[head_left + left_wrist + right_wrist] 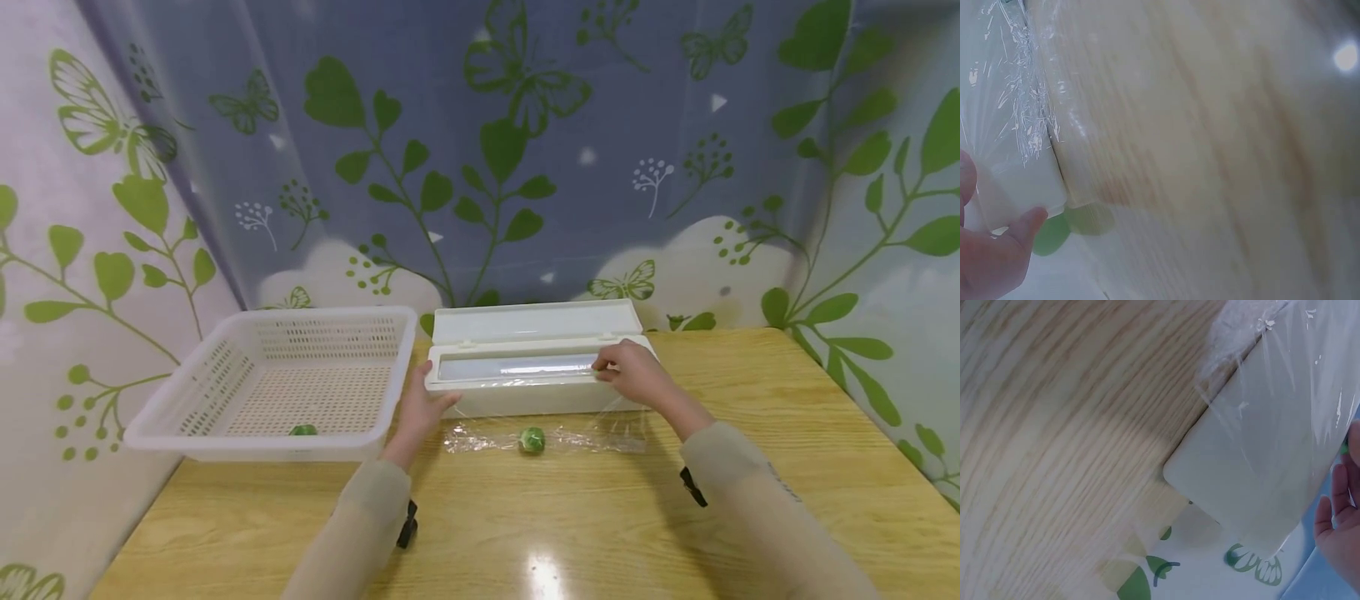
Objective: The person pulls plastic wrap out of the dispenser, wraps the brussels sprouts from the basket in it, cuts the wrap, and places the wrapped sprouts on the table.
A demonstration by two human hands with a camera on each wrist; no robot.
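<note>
A white cling film dispenser (525, 398) stands on the table with its lid (536, 322) raised. My left hand (422, 408) grips its left end, thumb on the front; the left wrist view shows the fingers at that corner. At the right part of the front rim, my right hand (633, 372) pinches with curled fingers; the exact part between the fingertips is hidden. Clear cling film (480, 435) drapes down the front onto the table, also seen in the right wrist view. On this film sits a green Brussels sprout (532, 440).
A white slotted plastic basket (405, 367) stands left of the dispenser, close to my left hand. Another green sprout (303, 430) lies inside near its front wall. Behind the wooden table (480, 533) hangs a patterned curtain (420, 242).
</note>
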